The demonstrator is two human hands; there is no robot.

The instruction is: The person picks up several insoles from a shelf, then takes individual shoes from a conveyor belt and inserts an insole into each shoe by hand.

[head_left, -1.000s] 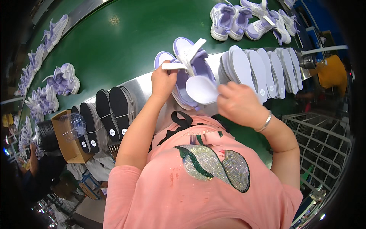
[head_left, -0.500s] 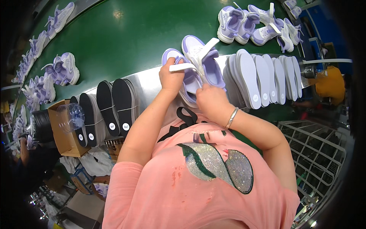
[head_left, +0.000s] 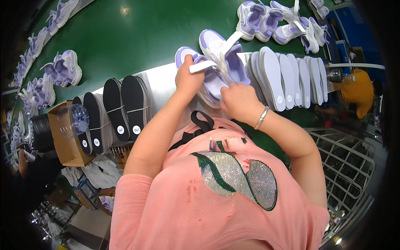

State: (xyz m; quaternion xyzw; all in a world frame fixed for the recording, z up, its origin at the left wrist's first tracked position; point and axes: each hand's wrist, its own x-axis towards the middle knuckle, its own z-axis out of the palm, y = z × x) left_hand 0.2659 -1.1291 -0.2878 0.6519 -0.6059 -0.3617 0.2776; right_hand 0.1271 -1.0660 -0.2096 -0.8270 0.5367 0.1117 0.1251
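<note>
A pair of white and lavender sneakers stands side by side in front of me, toes pointing away. My left hand (head_left: 188, 80) is closed round the side of the left sneaker (head_left: 213, 99), its thumb and fingers by the loose white strap (head_left: 203, 66). Closed fingers of my right hand (head_left: 242, 103) grip at the heel opening of that same shoe; their tips are partly hidden. A pale lining or insole shows inside it. Touching it on the right is the other sneaker (head_left: 236, 68), its white strap (head_left: 234, 39) standing up.
White insoles (head_left: 271, 79) stand in stacks to the right, and banded black insoles (head_left: 135, 104) to the left beside a cardboard box (head_left: 66, 146). More sneakers (head_left: 254, 21) sit on the green table (head_left: 166, 25) at far right and left. A wire basket (head_left: 337, 162) is at lower right.
The view has shifted slightly, so the table items sit higher. My right hand has moved a little to the right at the heel of the left sneaker; my left hand keeps its hold.
</note>
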